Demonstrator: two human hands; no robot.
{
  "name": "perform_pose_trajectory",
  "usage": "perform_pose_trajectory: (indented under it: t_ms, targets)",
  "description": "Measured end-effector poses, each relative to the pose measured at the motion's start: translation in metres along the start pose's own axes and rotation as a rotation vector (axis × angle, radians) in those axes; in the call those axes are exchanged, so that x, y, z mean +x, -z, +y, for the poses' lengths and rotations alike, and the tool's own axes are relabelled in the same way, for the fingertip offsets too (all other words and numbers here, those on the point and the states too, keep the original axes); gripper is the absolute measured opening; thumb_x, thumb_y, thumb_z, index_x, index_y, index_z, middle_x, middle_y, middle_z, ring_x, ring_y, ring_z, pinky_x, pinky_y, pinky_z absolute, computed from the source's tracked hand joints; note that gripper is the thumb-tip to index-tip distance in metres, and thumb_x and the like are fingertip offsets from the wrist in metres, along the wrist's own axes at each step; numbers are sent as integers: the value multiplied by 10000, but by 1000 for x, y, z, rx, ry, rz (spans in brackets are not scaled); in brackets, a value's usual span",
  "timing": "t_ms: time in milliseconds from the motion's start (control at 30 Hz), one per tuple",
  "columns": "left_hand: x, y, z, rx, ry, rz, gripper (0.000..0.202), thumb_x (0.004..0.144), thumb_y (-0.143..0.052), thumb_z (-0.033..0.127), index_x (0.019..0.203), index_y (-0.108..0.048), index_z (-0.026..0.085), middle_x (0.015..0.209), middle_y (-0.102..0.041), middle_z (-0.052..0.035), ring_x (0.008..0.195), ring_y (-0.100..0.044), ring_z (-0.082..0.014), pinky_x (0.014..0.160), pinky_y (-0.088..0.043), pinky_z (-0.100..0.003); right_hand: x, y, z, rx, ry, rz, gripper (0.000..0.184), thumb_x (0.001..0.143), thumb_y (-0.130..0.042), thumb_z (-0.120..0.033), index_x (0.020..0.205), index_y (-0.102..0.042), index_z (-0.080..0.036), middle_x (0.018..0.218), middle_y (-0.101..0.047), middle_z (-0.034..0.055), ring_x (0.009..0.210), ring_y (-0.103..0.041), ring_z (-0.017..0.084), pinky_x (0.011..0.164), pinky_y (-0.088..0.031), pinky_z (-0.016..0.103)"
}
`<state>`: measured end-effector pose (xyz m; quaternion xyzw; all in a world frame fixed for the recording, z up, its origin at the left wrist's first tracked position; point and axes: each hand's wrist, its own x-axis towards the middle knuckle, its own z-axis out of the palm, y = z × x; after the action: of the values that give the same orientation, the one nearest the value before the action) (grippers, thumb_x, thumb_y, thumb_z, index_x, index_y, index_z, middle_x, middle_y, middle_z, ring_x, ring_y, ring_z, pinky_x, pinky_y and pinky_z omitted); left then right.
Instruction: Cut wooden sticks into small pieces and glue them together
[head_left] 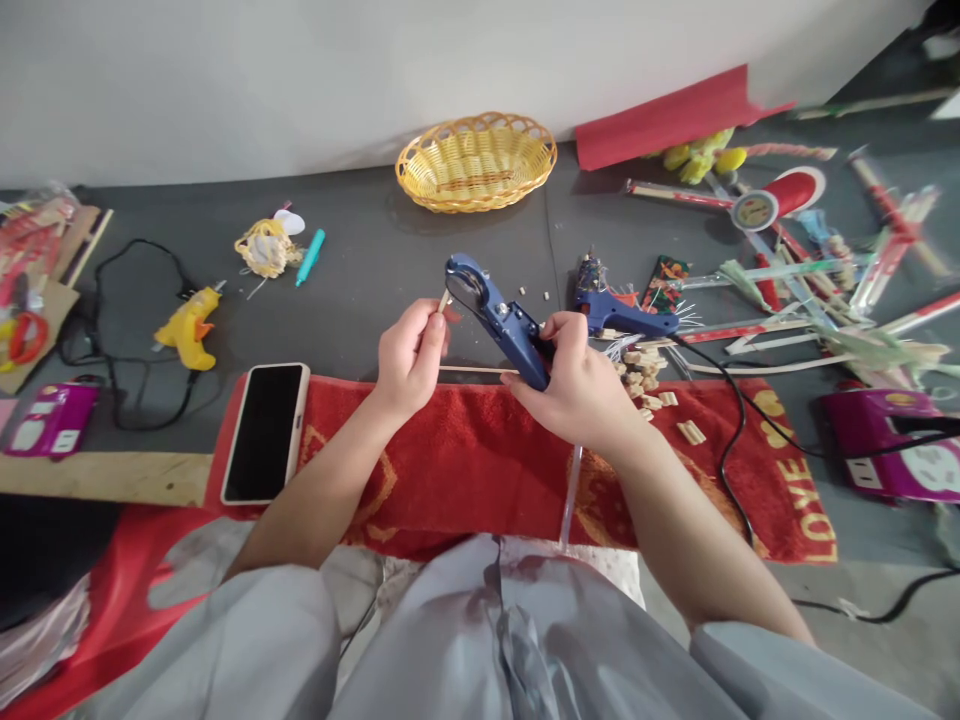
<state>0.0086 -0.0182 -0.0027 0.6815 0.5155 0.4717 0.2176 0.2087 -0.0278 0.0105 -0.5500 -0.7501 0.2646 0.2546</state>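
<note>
My right hand (574, 385) is closed around the handles of a blue cutting tool (495, 315), its round head pointing up and left. My left hand (409, 355) pinches a short thin wooden stick (444, 300) with its tip at the tool's head. Both hands hover above a red towel (465, 465) laid across the grey floor. Several short cut wooden pieces (649, 385) lie on the towel to the right of my right hand. A long thin stick (472, 370) lies along the towel's far edge.
A phone (266, 430) lies on the towel's left end. A blue glue gun (622, 312) with black cord lies right of the hands, a yellow glue gun (187, 328) at left. A yellow woven basket (476, 160) stands behind. Coloured sticks, tape and red paper (780, 250) clutter the right.
</note>
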Motion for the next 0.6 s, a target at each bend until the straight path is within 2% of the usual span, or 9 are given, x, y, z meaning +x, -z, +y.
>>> perform_pose_trajectory:
  t_ms: [233, 500, 600]
  targets:
    - [0, -4, -5, 46, 52, -25, 371, 978, -308, 486, 914, -563, 225, 636, -533, 10, 566, -528, -102, 592, -453, -262, -1, -2, 1, -7, 37, 6, 410, 742, -574, -382, 978, -275, -233, 801, -520, 27, 652, -562, 208, 602, -426, 334]
    - [2, -5, -3, 163, -7, -62, 450, 953, -284, 574, 766, -482, 216, 592, -516, 21, 530, -519, -102, 568, -429, -273, -2, -2, -1, -2, 73, -43, 385, 747, -568, -346, 982, -290, -222, 752, -521, 17, 693, -585, 227, 617, -434, 341]
    - [2, -5, -2, 178, -10, -84, 451, 956, -286, 567, 764, -491, 213, 583, -517, 21, 523, -515, -101, 560, -417, -271, -2, -1, -1, 4, 73, -45, 389, 747, -568, -347, 984, -288, -219, 756, -524, 20, 708, -589, 231, 623, -434, 342]
